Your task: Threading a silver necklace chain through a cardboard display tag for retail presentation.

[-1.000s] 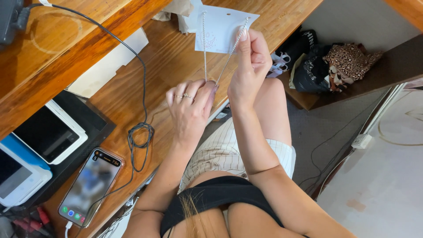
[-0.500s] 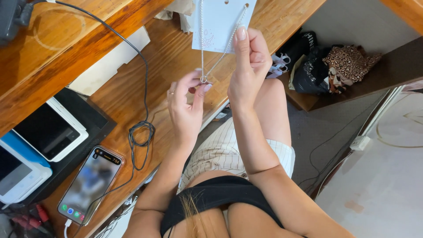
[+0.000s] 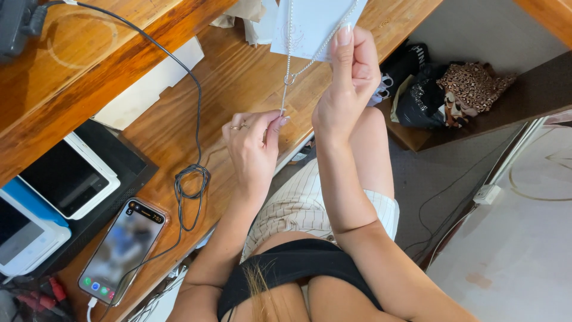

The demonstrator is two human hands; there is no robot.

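Observation:
My right hand (image 3: 348, 77) is raised over the wooden desk (image 3: 238, 83), pinching a thin silver chain (image 3: 290, 53) that runs up past a white card (image 3: 313, 21). My left hand (image 3: 253, 146), with rings on two fingers, pinches the chain's lower end between thumb and fingertips. The chain hangs taut between the two hands, with a small ring link where its strands meet. Its upper part leaves the frame at the top.
A smartphone (image 3: 122, 250) lies at the desk's near edge beside a coiled black cable (image 3: 190, 185). Two tablets (image 3: 65, 176) rest on a black tray at left. A raised wooden shelf (image 3: 77, 77) crosses the upper left. Bags and patterned cloth (image 3: 453, 89) sit on a low shelf at right.
Both hands have risen toward the top of the view, and the chain is now pulled straighter between them. The white card has shifted up and partly out of frame.

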